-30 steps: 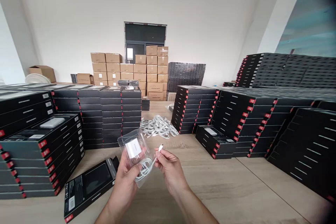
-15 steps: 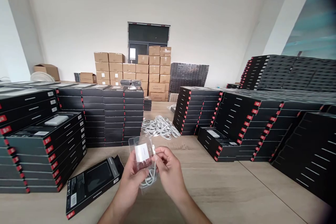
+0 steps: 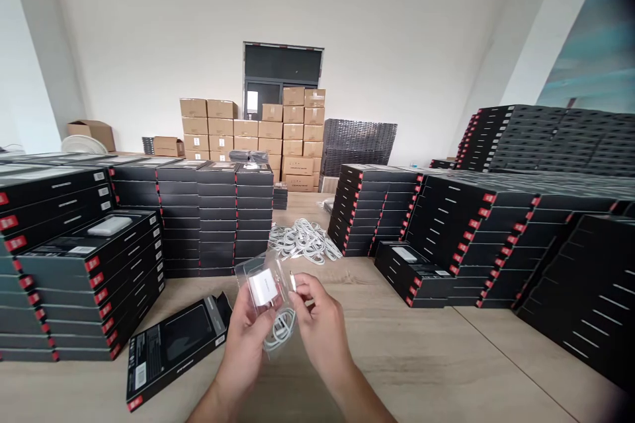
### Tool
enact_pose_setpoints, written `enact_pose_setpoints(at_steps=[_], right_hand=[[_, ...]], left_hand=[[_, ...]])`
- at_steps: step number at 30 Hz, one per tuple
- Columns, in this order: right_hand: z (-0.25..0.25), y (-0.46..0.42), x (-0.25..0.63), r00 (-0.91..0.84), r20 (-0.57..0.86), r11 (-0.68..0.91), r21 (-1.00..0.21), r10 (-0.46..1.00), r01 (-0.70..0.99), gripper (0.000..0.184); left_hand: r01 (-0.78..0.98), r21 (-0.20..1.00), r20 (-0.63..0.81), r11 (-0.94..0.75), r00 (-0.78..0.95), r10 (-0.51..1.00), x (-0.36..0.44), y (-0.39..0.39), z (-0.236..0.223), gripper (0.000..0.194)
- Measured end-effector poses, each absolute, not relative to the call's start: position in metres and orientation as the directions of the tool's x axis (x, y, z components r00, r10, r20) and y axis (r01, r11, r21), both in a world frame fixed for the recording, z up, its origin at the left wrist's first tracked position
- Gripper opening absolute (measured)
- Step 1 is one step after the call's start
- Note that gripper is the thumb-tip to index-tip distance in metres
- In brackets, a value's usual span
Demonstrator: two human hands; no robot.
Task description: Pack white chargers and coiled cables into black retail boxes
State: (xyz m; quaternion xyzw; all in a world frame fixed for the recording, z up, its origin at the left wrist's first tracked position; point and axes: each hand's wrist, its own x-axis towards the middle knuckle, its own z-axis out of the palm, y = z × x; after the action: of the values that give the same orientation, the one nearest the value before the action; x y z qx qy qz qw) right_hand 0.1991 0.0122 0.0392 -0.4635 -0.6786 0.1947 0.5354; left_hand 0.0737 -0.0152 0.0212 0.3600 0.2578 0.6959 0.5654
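My left hand (image 3: 251, 324) is closed on a clear plastic tray (image 3: 243, 269), held tilted above the table. A white charger block (image 3: 264, 287) sits in its upper part. The coiled white cable (image 3: 282, 330) lies in the lower part, beside my left thumb. Between the thumb and fingers of my right hand (image 3: 320, 310) is pinched a cable plug (image 3: 292, 281), just right of the tray. Left of my hands, a black box (image 3: 173, 353) lies on the table with its flap end open.
A heap of white cables (image 3: 305, 241) lies beyond my hands. Stacks of black boxes stand left (image 3: 133, 277) and right (image 3: 381, 205), some topped with a white block (image 3: 110, 226). Brown cartons (image 3: 292, 132) are piled by the far wall. The wooden table (image 3: 387, 357) runs underneath.
The tray has tilted further left in my left hand. My right hand still pinches the plug, now more upright and slightly apart from the tray.
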Motion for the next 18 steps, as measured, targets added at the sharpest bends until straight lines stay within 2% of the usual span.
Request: enact_pose_setpoints(at_steps=[3,8,12,16,18], right_hand=[[0.039,0.013,0.198,-0.059,0.617,0.552,-0.654,0.785,0.517,0.014],[0.034,0.016,0.191,0.021,0.572,0.515,-0.753,0.820,0.410,0.004],[0.031,0.014,0.183,0.071,0.514,0.462,-0.816,0.855,0.348,0.013],[0.030,0.013,0.182,0.073,0.576,0.523,-0.782,0.814,0.340,0.008],[0.030,0.013,0.183,0.057,0.628,0.570,-0.738,0.776,0.360,0.011]], left_hand=[[-0.577,0.767,0.251,-0.281,-0.133,0.959,0.075,-0.013,0.021,0.044],[-0.541,0.780,0.271,-0.314,-0.160,0.949,0.078,-0.012,0.021,0.045],[-0.536,0.789,0.254,-0.299,-0.159,0.954,0.079,-0.012,0.019,0.044],[-0.583,0.762,0.218,-0.281,-0.176,0.960,0.078,-0.011,0.018,0.046],[-0.620,0.740,0.187,-0.262,-0.183,0.965,0.078,-0.011,0.019,0.048]])
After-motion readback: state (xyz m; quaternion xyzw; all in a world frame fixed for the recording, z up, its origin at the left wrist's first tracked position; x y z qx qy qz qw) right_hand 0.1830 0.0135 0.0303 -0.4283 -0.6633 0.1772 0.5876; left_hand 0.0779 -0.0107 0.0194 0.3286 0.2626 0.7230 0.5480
